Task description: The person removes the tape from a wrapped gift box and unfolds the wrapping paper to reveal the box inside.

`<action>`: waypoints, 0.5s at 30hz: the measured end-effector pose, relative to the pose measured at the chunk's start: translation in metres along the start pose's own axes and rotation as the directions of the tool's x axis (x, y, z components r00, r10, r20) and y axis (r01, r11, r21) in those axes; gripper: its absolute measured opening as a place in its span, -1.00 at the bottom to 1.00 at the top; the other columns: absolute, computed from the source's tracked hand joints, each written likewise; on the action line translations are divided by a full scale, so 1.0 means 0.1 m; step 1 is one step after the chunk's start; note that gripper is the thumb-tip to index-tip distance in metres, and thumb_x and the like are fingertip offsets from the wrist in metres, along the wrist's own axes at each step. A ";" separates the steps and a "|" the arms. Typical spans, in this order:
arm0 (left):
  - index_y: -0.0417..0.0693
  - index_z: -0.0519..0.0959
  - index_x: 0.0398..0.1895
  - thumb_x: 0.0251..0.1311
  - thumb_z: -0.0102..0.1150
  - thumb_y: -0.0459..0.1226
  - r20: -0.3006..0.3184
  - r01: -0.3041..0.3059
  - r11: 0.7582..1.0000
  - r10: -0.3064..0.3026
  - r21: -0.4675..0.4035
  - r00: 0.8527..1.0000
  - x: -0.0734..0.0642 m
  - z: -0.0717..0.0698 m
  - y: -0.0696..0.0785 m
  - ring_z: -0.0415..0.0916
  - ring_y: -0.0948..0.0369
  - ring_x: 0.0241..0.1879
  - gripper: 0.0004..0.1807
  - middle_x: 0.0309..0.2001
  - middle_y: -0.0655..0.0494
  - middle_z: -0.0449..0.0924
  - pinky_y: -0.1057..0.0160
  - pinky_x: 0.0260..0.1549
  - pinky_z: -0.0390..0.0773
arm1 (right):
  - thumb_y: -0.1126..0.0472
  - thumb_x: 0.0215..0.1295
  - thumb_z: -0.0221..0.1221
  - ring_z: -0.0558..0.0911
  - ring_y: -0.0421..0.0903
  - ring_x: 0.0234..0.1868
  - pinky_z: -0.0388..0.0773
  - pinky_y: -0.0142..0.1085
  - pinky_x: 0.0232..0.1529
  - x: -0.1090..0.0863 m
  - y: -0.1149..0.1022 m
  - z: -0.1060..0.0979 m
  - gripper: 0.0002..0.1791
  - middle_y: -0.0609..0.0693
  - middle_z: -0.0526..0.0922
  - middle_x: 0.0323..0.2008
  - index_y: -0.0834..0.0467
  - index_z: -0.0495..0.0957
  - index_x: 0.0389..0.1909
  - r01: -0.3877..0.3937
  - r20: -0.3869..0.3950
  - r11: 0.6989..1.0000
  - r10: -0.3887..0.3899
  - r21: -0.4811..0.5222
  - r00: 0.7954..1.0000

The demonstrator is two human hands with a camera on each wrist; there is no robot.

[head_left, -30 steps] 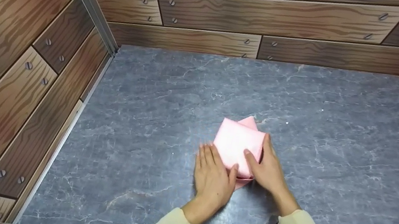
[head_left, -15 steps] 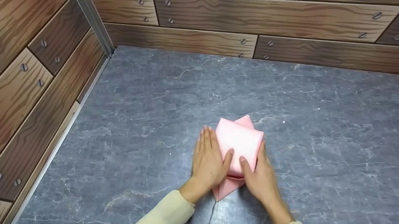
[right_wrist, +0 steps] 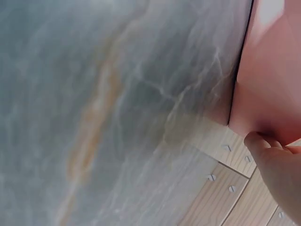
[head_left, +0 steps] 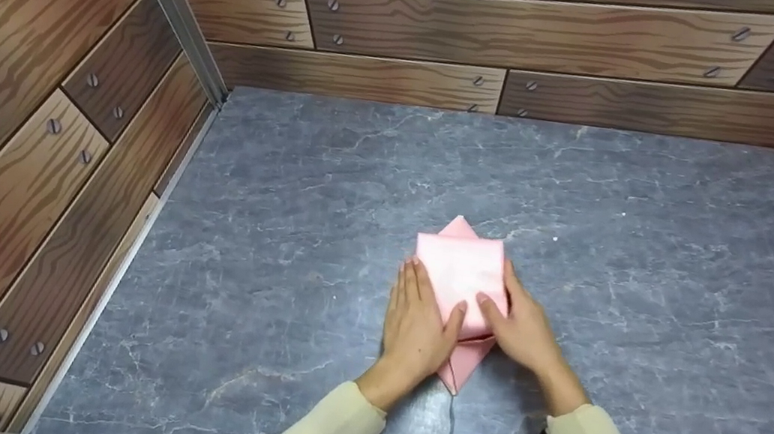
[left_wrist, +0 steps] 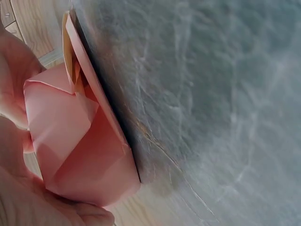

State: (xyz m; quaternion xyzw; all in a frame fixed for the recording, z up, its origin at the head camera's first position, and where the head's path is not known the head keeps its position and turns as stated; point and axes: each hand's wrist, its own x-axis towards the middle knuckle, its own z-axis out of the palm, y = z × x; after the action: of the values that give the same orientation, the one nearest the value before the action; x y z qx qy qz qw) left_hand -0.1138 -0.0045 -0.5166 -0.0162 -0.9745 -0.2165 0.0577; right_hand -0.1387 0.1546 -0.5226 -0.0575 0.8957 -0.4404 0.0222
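A pink folded-paper box shape (head_left: pixel 458 276) sits in front of me, its square top facing up. Pointed flaps stick out beneath it at the far and near ends. Along its left side my left hand (head_left: pixel 411 338) lies with straight fingers, its thumb over the near part of the top. From the right my right hand (head_left: pixel 530 332) grips it, thumb on top and fingers down the side. Layered folds and an opening in the paper (left_wrist: pixel 70 136) show in the left wrist view. In the right wrist view, curled fingertips (right_wrist: pixel 263 141) press the paper's pink wall (right_wrist: pixel 275 89).
The work surface is a grey marbled tabletop (head_left: pixel 299 197). Wood-patterned panels stand as a back wall (head_left: pixel 414 24) and a left wall (head_left: pixel 61 164). A metal rail (head_left: pixel 167 4) runs along the corner where they meet. A tiny white speck (head_left: pixel 555 238) lies right of the paper.
The paper box has turned counterclockwise, so its far edge now runs nearly level. Its near pointed flap shows more than a second ago. Both hands have shifted slightly along its sides.
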 end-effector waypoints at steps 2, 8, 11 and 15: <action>-0.49 0.03 0.43 0.35 -0.09 0.12 -0.001 -0.002 1.000 0.002 0.003 1.000 0.00 0.00 0.00 0.08 -0.17 0.46 -0.08 0.43 -0.41 0.09 -0.06 0.41 0.20 | 0.10 0.38 0.10 0.30 0.33 0.37 0.24 0.15 0.37 -0.01 0.00 0.00 -0.19 0.37 0.19 0.40 0.30 -0.05 0.50 -0.005 0.004 1.000 0.005 0.001 1.000; -0.51 0.03 0.42 0.34 -0.08 0.13 0.003 -0.018 1.000 0.018 -0.002 1.000 0.00 0.00 -0.02 0.08 -0.19 0.46 -0.07 0.42 -0.43 0.10 -0.07 0.40 0.20 | 0.07 0.39 0.08 0.29 0.34 0.37 0.23 0.15 0.37 -0.03 -0.03 0.01 -0.20 0.41 0.19 0.39 0.34 -0.02 0.48 -0.021 -0.028 1.000 0.021 -0.012 0.999; -0.51 0.03 0.42 0.34 -0.08 0.12 0.010 -0.014 1.000 0.014 -0.002 1.000 0.00 -0.01 -0.03 0.07 -0.19 0.46 -0.08 0.42 -0.43 0.09 -0.07 0.41 0.19 | 0.11 0.38 0.10 0.32 0.30 0.36 0.28 0.11 0.36 -0.01 -0.05 0.02 -0.22 0.40 0.23 0.38 0.35 0.02 0.47 -0.018 -0.069 0.999 0.020 0.028 0.997; -0.50 0.02 0.42 0.34 -0.08 0.13 0.013 -0.008 1.000 0.008 -0.008 1.000 -0.01 -0.02 -0.03 0.06 -0.18 0.46 -0.07 0.43 -0.43 0.08 -0.08 0.40 0.20 | 0.20 0.34 0.17 0.38 0.21 0.36 0.34 -0.02 0.36 0.04 -0.07 0.04 -0.32 0.34 0.33 0.35 0.32 0.18 0.40 -0.013 -0.132 0.993 0.028 0.116 0.991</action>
State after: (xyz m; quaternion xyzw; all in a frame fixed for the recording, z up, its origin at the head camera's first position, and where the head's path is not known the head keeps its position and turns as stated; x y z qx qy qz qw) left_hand -0.1131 -0.0082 -0.5163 -0.0218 -0.9739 -0.2199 0.0521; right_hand -0.1421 0.1467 -0.5195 -0.0174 0.8689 -0.4938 -0.0300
